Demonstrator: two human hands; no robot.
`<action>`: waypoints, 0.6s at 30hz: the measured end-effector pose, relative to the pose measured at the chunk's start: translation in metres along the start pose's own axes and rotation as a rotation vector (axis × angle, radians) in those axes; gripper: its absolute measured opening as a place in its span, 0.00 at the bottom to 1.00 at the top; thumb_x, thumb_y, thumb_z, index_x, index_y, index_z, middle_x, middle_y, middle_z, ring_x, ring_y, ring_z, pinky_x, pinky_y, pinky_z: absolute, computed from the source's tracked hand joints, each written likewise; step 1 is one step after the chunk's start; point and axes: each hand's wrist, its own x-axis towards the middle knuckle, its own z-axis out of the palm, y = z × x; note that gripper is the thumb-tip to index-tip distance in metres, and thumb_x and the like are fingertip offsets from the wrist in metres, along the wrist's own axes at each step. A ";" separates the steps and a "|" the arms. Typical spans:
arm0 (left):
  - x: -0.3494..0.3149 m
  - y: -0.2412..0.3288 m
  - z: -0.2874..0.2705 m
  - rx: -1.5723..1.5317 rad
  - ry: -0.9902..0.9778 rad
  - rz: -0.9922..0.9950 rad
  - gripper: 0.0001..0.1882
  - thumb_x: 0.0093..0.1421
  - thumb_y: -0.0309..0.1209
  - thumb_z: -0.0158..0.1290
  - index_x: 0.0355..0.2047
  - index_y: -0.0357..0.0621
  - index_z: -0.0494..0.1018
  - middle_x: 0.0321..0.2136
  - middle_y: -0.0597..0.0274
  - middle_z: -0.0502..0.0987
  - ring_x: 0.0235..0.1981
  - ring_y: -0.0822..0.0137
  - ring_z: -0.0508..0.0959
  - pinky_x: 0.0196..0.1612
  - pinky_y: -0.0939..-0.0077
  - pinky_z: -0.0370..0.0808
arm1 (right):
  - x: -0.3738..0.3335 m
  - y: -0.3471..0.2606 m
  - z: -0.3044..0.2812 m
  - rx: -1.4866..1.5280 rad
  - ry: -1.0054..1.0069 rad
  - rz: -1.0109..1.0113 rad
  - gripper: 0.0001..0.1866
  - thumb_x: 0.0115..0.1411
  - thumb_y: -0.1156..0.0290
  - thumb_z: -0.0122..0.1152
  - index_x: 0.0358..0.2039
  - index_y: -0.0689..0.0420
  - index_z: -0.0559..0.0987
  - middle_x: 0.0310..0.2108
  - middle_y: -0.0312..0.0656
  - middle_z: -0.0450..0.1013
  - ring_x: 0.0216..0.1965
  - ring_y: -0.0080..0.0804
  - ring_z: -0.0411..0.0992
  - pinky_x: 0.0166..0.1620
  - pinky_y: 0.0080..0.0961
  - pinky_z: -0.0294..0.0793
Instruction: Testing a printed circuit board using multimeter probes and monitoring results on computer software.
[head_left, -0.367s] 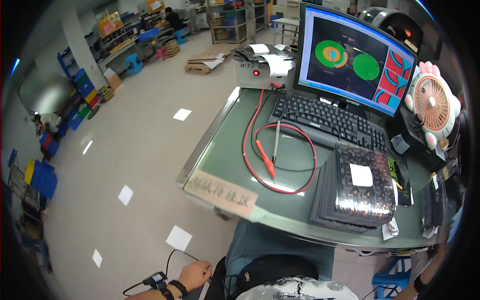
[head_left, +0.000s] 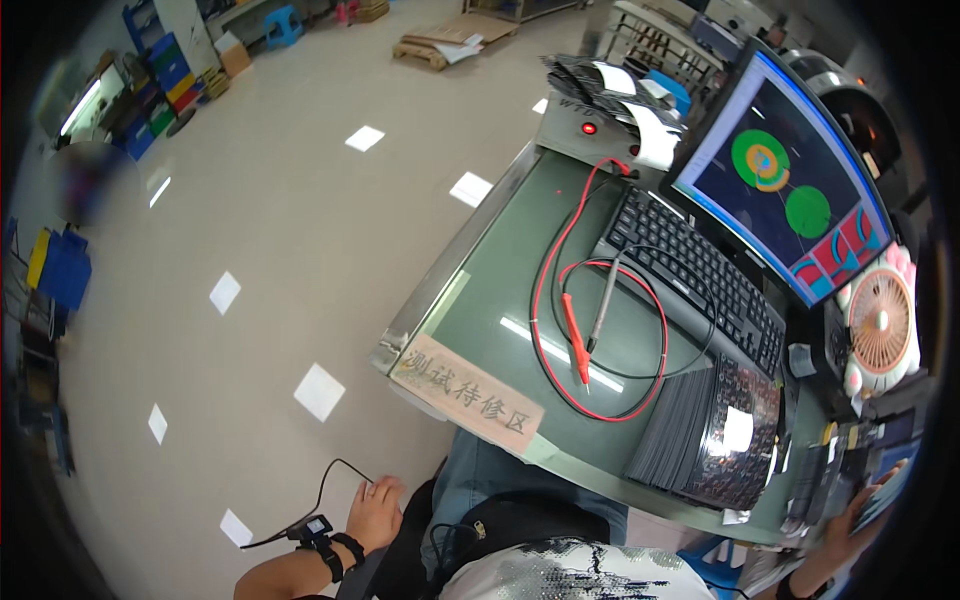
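Note:
My left hand (head_left: 378, 510) is low beside my thigh, away from the table. Its fingers are curled and their undersides are hidden, so what they grip, if anything, does not show. At the far right rim my right hand (head_left: 848, 528) has its fingers around a light-blue flat thing (head_left: 884, 494), too warped to name. Between the hands, on the near table edge, stands a thick stack of dark printed circuit boards (head_left: 705, 432) with a white slip (head_left: 737, 429) on it. A red test probe (head_left: 576, 335) and a grey test probe (head_left: 604, 303) lie on the green tabletop.
Behind the probes are a black keyboard (head_left: 690, 275) and a monitor (head_left: 790, 180). A tester box (head_left: 572, 128) carries dark sheets. A pink-and-white fan (head_left: 882, 320) stands right. A cardboard label (head_left: 465, 392) marks the front left corner. A blue stool (head_left: 712, 560) sits under the table.
The view has turned, so the table and monitor sit tilted and further right. My right hand has come further into sight, now at the light-blue flat thing. My left hand stays low beside me.

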 end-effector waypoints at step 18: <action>-0.073 0.015 0.018 0.160 -0.083 -0.277 0.26 0.58 0.36 0.46 0.56 0.39 0.63 0.62 0.51 0.57 0.66 0.53 0.52 0.66 0.45 0.43 | 0.068 0.017 0.101 0.781 -0.654 0.466 0.26 0.69 0.61 0.45 0.63 0.58 0.58 0.55 0.38 0.66 0.52 0.28 0.71 0.42 0.22 0.75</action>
